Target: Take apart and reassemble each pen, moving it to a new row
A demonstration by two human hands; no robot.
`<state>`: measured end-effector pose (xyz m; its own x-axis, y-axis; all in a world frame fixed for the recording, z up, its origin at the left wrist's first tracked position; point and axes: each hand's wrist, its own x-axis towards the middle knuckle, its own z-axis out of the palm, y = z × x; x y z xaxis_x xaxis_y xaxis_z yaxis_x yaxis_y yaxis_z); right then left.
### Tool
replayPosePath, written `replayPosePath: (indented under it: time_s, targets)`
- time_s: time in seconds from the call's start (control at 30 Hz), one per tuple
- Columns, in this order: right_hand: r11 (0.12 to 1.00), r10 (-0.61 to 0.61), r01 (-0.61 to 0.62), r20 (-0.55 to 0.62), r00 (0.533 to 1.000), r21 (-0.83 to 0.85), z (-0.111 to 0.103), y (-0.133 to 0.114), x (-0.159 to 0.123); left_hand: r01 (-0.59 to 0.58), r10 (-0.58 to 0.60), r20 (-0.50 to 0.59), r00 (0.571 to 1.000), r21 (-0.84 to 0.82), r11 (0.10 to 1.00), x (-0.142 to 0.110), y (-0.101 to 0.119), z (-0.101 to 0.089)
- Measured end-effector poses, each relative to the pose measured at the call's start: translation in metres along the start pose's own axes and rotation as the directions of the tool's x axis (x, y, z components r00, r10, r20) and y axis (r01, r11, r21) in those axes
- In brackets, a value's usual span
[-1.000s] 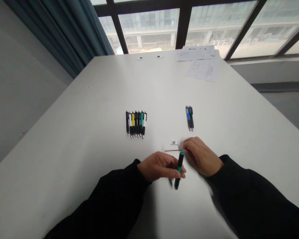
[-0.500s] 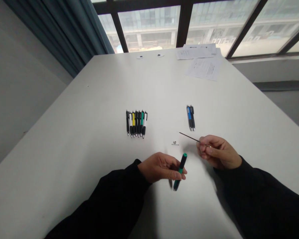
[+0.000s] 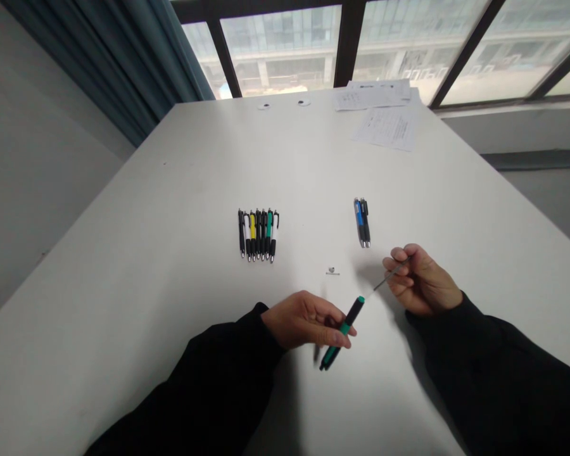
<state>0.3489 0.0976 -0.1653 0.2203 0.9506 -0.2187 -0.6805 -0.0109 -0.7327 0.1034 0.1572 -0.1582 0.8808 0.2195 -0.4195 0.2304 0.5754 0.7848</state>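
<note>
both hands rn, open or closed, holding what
Left hand: closed, holding a black and green pen.
Right hand: closed, pinching a thin pen refill.

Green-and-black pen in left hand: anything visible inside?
The black-and-green plastic pen barrel is opaque, so its inside can't be seen, and the left hand covers part of it. A thin dark rod, possibly a refill, is pinched in the right hand.

The barrel of the retractable pen (image 3: 346, 329) is banded in black and green, and the thin rod (image 3: 392, 275) is coloured dark grey. Black, white, yellow and green barrels are shown in the row of pens (image 3: 259, 235), blue and black in the pair of pens (image 3: 361, 222). The table (image 3: 147, 253) is white; the sleeves (image 3: 209, 380) are black.
</note>
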Motion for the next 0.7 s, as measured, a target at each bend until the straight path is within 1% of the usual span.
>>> replayPosePath:
  time_s: [0.17, 0.37, 0.6, 0.7]
  targets:
    - [1.000, -0.004, 0.004, -0.014, 1.000, -0.015, -0.0023, -0.0015, 0.0007, 0.001, -0.001, -0.010, 1.000, 0.025, 1.000, -0.0002, -0.0003, 0.0001]
    - [0.998, 0.008, -0.009, -0.009, 1.000, -0.059, -0.0026, -0.0012, -0.0002, 0.013, -0.013, 0.009, 1.000, 0.012, 1.000, 0.0007, -0.0017, -0.0006]
    - [0.997, 0.004, -0.004, 0.008, 1.000, -0.082, -0.0034, -0.0018, -0.0005, 0.024, -0.023, -0.020, 1.000, 0.029, 0.999, 0.0017, -0.0014, 0.0004]
    - [0.997, -0.020, 0.022, 0.021, 1.000, -0.077, -0.0047, -0.0024, 0.0010, 0.032, -0.030, -0.041, 0.999, 0.047, 0.998, 0.0019, -0.0007, 0.0006]
